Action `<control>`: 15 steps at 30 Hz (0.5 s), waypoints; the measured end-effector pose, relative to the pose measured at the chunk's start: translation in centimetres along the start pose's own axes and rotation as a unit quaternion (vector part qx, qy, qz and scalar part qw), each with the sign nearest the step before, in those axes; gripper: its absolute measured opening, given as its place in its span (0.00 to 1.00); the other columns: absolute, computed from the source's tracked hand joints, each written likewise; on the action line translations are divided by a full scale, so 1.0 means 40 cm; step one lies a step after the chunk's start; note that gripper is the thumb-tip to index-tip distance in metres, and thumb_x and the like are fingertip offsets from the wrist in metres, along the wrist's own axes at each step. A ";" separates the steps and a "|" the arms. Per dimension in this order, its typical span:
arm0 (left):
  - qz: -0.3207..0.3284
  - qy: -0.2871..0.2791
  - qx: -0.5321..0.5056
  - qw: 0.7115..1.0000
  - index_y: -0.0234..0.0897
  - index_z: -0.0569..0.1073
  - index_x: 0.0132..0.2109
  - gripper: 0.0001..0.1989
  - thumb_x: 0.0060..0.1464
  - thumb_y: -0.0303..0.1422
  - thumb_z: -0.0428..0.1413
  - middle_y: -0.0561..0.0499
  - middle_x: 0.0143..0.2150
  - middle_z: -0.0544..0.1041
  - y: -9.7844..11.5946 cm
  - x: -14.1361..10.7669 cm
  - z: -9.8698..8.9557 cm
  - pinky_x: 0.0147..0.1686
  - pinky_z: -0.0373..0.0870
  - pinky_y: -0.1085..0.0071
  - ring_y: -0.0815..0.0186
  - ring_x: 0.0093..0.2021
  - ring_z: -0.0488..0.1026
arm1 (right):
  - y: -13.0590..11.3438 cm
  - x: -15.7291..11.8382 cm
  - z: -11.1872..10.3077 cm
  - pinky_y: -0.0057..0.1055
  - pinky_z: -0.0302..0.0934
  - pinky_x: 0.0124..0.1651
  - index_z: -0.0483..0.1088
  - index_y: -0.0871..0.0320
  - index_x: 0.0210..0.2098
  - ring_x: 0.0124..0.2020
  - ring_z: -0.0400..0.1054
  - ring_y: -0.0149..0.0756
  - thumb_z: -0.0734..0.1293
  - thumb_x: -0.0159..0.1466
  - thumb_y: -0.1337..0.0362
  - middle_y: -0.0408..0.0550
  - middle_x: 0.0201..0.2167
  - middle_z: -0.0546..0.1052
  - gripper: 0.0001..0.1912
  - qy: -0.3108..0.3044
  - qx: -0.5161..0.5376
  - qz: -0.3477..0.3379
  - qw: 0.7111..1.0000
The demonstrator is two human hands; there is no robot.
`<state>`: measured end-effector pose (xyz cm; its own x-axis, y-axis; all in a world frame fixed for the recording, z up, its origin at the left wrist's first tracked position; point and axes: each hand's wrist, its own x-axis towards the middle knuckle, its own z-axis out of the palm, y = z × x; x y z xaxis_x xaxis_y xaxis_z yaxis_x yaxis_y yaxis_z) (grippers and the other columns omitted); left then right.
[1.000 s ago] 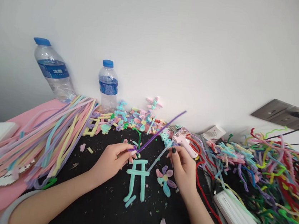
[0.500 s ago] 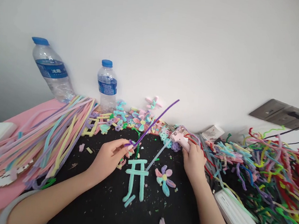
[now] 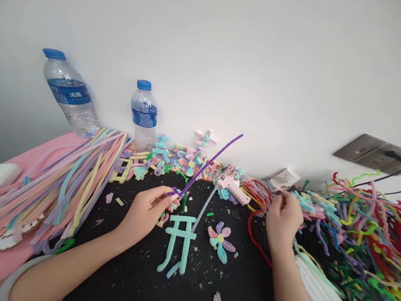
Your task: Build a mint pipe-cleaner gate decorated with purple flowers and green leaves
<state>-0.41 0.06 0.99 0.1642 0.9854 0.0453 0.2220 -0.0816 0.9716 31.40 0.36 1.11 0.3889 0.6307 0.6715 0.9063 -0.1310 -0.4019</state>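
Observation:
My left hand (image 3: 150,210) pinches a purple pipe cleaner (image 3: 208,166), bent near the fingertips, its long end rising to the right. My right hand (image 3: 284,218) is closed at the right edge of the black work surface, above red pipe cleaners (image 3: 254,224); a dark bit shows at its fingertips, too small to name. Left of it a pink glue gun (image 3: 234,187) lies unheld, with a long translucent glue stick (image 3: 205,208) running from it to a teal pipe-cleaner frame (image 3: 181,234). A pastel pipe-cleaner flower (image 3: 220,240) lies right of the frame.
Two water bottles (image 3: 144,115) (image 3: 70,92) stand by the wall. Pastel pipe cleaners (image 3: 84,181) are heaped left, a mixed tangle (image 3: 353,235) right. A white power strip (image 3: 325,295) lies beside my right forearm. Finished pieces (image 3: 181,160) line the back; a wall socket (image 3: 374,152) holds plugs.
My right hand has let go of the glue gun and moved right. The glue gun now rests slightly farther left, and the teal frame has shifted and tilted. My left hand has hardly moved.

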 end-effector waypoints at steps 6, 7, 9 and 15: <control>-0.021 -0.013 -0.001 1.000 0.36 0.73 0.35 0.12 0.55 0.40 0.51 0.53 0.26 0.71 0.000 -0.003 0.001 0.20 0.67 0.76 0.68 0.23 0.68 | 0.066 0.026 0.019 0.37 0.62 0.39 0.71 0.62 0.45 0.33 0.71 0.41 0.59 0.56 0.67 0.53 0.34 0.77 0.18 -0.185 0.007 0.032 0.982; -0.023 -0.013 -0.001 1.000 0.36 0.73 0.35 0.12 0.55 0.40 0.51 0.53 0.26 0.71 0.001 -0.003 0.001 0.20 0.67 0.75 0.68 0.23 0.69 | 0.069 0.028 0.023 0.36 0.62 0.38 0.72 0.61 0.43 0.31 0.71 0.41 0.62 0.54 0.65 0.51 0.33 0.77 0.17 -0.205 0.008 0.025 0.978; -0.021 -0.011 0.000 1.000 0.36 0.73 0.35 0.12 0.55 0.41 0.51 0.53 0.26 0.71 0.001 -0.002 0.001 0.20 0.67 0.75 0.68 0.23 0.69 | 0.073 0.030 0.029 0.36 0.62 0.36 0.73 0.60 0.41 0.30 0.70 0.40 0.66 0.51 0.62 0.50 0.31 0.77 0.18 -0.228 0.009 0.014 0.974; -0.018 -0.012 0.007 1.000 0.36 0.73 0.36 0.13 0.55 0.41 0.51 0.52 0.26 0.72 -0.004 0.001 0.000 0.20 0.67 0.75 0.68 0.24 0.69 | 0.084 0.030 0.040 0.34 0.63 0.36 0.72 0.64 0.44 0.32 0.69 0.39 0.67 0.53 0.62 0.52 0.34 0.75 0.21 -0.273 -0.039 -0.037 0.960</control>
<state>-0.43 0.10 0.83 0.1789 0.9839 0.0036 0.2427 -0.0477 0.9689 34.67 1.90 -0.44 0.1975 0.9450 0.2606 0.9460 -0.1140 -0.3035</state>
